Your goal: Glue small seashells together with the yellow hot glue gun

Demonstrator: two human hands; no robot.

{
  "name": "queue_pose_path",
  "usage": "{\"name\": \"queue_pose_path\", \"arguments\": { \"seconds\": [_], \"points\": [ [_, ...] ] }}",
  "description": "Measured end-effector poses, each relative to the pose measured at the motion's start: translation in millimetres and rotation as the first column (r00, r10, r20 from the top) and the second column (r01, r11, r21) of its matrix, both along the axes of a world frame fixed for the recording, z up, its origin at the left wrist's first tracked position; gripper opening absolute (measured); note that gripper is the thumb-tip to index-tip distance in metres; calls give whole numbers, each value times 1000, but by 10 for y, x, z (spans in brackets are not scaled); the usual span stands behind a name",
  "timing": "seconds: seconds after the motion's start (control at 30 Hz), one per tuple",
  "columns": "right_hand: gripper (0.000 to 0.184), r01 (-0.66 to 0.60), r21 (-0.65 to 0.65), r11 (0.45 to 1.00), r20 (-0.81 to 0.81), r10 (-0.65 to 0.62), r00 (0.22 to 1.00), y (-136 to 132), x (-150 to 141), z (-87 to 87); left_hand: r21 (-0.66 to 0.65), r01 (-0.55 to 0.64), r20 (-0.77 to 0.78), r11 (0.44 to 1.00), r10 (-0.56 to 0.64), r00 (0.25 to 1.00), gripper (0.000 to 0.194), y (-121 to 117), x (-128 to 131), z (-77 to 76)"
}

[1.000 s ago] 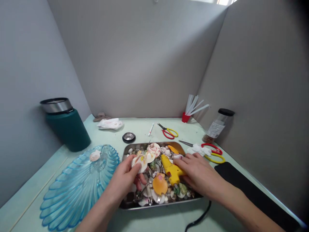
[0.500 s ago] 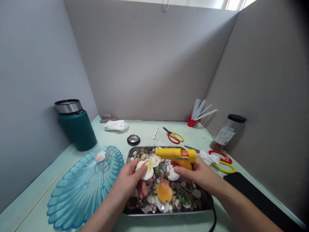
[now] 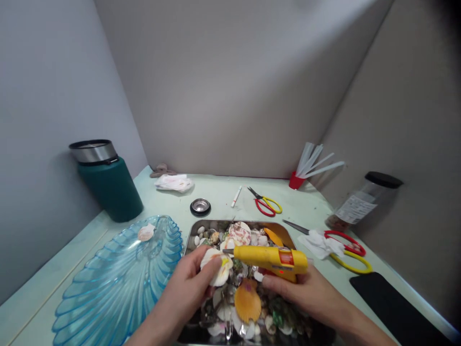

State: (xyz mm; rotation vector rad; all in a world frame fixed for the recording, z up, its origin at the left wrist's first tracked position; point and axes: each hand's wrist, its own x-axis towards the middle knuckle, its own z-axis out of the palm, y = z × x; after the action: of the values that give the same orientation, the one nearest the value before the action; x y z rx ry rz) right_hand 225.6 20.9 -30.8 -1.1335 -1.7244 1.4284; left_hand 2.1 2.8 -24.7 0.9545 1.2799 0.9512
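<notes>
A white scallop shell with yellow and orange marks is pinched between the thumb and fingers of my left hand. My right hand grips a yellow hot glue gun whose red light is lit. The gun's nozzle points left and its tip is at the upper edge of the white shell; whether it touches, I cannot tell. Both hands are over a metal tray full of shells and pebbles. An orange scallop shell lies in the tray between my hands.
A blue shell-shaped dish with a small shell stands left, before a green flask. Behind the tray are a metal lid, a white marker and scissors. Larger scissors, glue sticks and a jar are right.
The glue gun has come down and its nozzle now meets the shell's upper edge. My left hand still holds the shell. The camera view has shifted slightly.
</notes>
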Motion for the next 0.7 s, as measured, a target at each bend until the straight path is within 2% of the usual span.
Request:
{"name": "queue_pose_path", "arguments": {
  "seconds": [0.23,0.37,0.5,0.7],
  "points": [
    [26,31,-16,999,60,-30,998,16,44,-50,-100,-127,159,987,142,977,34,-78,53,103],
    [25,19,-22,1000,58,-17,998,-4,35,-15,-82,-170,152,982,181,972,36,-85,78,115],
    [33,-41,-76,996,14,43,999,-20,3,55,-98,-232,109,968,242,964,42,-76,74,113],
    [29,-98,-111,989,-7,98,995,-22,0,91,-88,-196,150,977,208,967,39,-66,49,94]
  ]
}}
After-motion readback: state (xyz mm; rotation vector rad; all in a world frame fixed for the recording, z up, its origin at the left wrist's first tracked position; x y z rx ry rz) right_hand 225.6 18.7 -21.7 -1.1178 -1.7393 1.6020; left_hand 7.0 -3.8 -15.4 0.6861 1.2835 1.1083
